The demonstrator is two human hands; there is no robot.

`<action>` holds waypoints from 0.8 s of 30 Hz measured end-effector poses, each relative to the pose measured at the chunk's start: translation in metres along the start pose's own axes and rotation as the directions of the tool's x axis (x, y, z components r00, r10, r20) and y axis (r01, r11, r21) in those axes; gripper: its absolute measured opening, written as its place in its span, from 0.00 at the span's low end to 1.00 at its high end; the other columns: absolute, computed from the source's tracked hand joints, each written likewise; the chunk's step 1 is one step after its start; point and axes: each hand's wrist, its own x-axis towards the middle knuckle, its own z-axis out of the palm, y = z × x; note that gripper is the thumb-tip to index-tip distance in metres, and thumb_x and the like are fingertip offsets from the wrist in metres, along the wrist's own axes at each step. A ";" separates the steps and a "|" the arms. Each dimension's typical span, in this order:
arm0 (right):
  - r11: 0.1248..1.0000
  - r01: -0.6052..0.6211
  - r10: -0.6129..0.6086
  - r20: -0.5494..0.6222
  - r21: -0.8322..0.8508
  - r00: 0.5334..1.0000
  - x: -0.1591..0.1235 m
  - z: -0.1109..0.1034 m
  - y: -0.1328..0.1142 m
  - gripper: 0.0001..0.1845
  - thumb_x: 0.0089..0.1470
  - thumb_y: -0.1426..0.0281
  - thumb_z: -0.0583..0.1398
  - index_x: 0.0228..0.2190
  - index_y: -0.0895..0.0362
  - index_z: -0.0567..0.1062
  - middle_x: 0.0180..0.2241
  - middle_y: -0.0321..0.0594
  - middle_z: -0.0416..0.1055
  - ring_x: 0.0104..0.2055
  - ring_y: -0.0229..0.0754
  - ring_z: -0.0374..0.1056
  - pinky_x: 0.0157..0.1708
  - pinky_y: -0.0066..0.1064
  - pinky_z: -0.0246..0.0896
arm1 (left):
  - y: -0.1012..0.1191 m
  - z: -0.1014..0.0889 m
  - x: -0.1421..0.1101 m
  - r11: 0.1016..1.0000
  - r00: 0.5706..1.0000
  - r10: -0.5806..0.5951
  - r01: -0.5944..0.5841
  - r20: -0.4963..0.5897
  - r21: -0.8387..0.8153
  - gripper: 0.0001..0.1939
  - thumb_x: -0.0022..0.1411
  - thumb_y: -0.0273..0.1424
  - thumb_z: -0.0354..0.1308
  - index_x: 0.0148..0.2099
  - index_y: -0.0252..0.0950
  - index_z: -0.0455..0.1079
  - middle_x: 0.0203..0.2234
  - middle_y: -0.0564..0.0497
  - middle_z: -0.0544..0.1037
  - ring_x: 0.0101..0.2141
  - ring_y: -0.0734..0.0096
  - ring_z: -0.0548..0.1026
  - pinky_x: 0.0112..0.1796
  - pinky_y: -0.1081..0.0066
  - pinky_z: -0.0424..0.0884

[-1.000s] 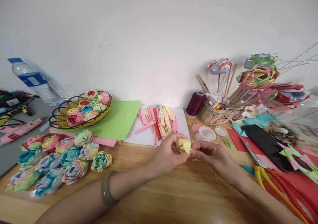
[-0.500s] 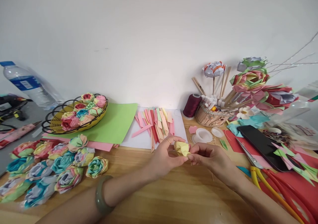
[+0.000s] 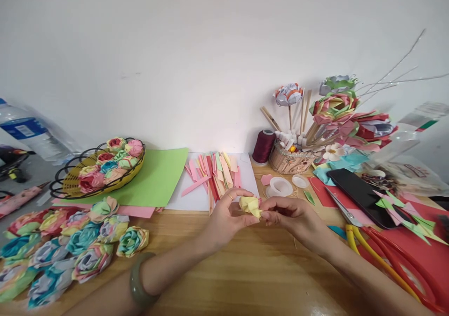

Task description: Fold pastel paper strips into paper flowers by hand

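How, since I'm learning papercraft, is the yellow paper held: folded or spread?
Folded: the yellow paper forms a compact, creased bundle between left hand and right hand.

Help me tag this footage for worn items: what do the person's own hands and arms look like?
The left hand wears a thin gold-coloured ring; around the left forearm is a thick, smooth, grey-green bangle. The right hand shows no jewellery. No sleeves or gloves are visible.

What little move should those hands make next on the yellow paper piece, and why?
Perhaps a gentle press on the right edge of the yellow paper piece: the right hand has its fingertips there, while the left hand holds the opposite side.
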 end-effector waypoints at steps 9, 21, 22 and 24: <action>0.996 -0.041 0.038 -0.034 -0.073 0.999 -0.001 -0.002 -0.005 0.12 0.44 0.61 0.62 0.21 0.58 0.73 0.22 0.34 0.68 0.26 0.35 0.59 0.26 0.27 0.52 | 0.000 0.002 -0.001 1.000 1.000 0.022 -0.022 0.008 0.021 0.19 0.45 0.29 0.64 0.40 0.37 0.64 0.37 0.52 0.67 0.36 0.74 0.69 0.37 0.74 0.65; 0.985 -0.163 0.156 0.103 0.062 0.982 0.000 -0.003 0.002 0.15 0.39 0.61 0.65 0.20 0.58 0.67 0.18 0.28 0.56 0.21 0.31 0.49 0.21 0.26 0.42 | 0.002 -0.001 0.000 0.999 0.993 -0.041 0.042 0.110 -0.007 0.20 0.44 0.32 0.65 0.42 0.37 0.66 0.33 0.52 0.70 0.33 0.74 0.69 0.34 0.74 0.65; 0.988 -0.148 0.143 0.095 0.052 0.985 -0.001 -0.003 0.001 0.15 0.40 0.61 0.64 0.20 0.58 0.68 0.18 0.29 0.56 0.21 0.31 0.49 0.21 0.26 0.42 | 0.003 -0.002 0.000 0.999 0.993 -0.043 0.044 0.113 -0.009 0.20 0.45 0.32 0.64 0.42 0.37 0.66 0.34 0.51 0.70 0.34 0.73 0.69 0.35 0.74 0.65; 0.993 -0.111 0.109 0.070 0.027 0.992 -0.001 -0.002 -0.003 0.14 0.42 0.60 0.63 0.21 0.58 0.69 0.19 0.30 0.59 0.23 0.32 0.52 0.23 0.26 0.46 | 0.003 -0.002 0.000 0.999 0.994 -0.039 0.040 0.099 -0.011 0.19 0.46 0.32 0.64 0.42 0.37 0.67 0.35 0.51 0.71 0.35 0.73 0.69 0.37 0.74 0.65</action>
